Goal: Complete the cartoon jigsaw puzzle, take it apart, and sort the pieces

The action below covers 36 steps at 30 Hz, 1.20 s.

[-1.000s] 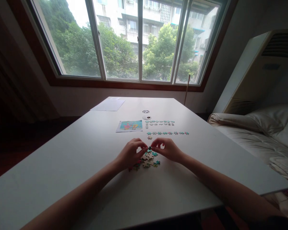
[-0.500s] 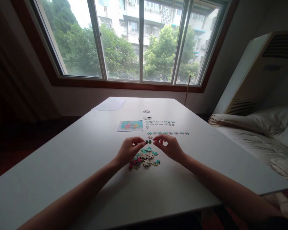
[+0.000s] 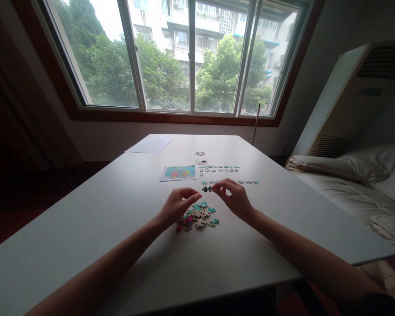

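My right hand point(image 3: 234, 198) pinches a small dark green puzzle piece point(image 3: 207, 189) between thumb and fingers, held just above the white table point(image 3: 118, 219). My left hand point(image 3: 176, 205) hovers beside it with fingers curled and thumb near the forefinger, nothing visible in them. Below both hands lies a loose heap of puzzle pieces point(image 3: 199, 216), teal, pink and beige. Beyond my right hand runs a row of teal pieces point(image 3: 248, 182), partly hidden by the hand, and a second row of pieces point(image 3: 219, 167) lies farther back.
A colourful reference picture point(image 3: 178, 173) lies left of the rows. Two small round objects point(image 3: 200, 158) and a sheet of paper point(image 3: 149, 144) sit farther back. A bed with bedding point(image 3: 355, 180) stands right of the table, a large window point(image 3: 191, 57) ahead.
The dark green piece rose from the heap and moved away from me toward the rows. It passed from both hands' fingertips to the right hand alone; the left hand stayed back.
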Available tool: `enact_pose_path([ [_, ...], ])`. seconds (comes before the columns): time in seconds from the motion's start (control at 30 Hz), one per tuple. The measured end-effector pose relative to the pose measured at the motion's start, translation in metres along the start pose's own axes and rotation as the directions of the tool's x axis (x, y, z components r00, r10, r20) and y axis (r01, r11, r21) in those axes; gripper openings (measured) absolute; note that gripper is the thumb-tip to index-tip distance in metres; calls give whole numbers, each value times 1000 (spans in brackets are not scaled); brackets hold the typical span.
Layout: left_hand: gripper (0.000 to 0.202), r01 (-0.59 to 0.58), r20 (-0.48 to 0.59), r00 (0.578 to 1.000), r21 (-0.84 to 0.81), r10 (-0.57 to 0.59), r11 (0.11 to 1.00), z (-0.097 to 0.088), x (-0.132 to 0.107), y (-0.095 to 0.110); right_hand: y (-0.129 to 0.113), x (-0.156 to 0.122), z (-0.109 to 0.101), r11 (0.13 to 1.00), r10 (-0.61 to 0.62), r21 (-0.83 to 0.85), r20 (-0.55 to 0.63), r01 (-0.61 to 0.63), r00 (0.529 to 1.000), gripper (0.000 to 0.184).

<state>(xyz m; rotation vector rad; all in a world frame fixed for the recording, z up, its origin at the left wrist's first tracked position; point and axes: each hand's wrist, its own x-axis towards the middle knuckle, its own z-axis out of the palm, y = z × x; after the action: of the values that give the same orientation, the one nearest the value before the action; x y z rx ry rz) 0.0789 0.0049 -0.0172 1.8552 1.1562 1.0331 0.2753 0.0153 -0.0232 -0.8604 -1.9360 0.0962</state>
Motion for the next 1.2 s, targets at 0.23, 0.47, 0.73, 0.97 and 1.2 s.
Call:
enact_pose_path([
  [0.23, 27, -37, -33, 999, 177, 43, 984, -5, 4, -14, 8, 11, -27, 996, -15, -90, -193, -2, 981, 11],
  [0.47, 28, -51, -24, 998, 236, 58, 970, -7, 6, -17, 12, 11, -33, 992, -37, -122, -218, 11, 975, 12],
  [0.73, 28, -60, -28, 997, 273, 70, 960, -7, 6, -14, 31, 13, -19, 993, 91, -80, -9, -91, 996, 14],
  [0.97, 27, -38, -27, 998, 322, 49, 946, -8, 10, -18, 71, 9, 12, 945, 315, -174, 246, -278, 917, 13],
  [1.2, 27, -29, -11, 999, 329, 35, 944, -8, 9, -22, 79, 6, 16, 937, 320, -226, 264, -265, 910, 13],
])
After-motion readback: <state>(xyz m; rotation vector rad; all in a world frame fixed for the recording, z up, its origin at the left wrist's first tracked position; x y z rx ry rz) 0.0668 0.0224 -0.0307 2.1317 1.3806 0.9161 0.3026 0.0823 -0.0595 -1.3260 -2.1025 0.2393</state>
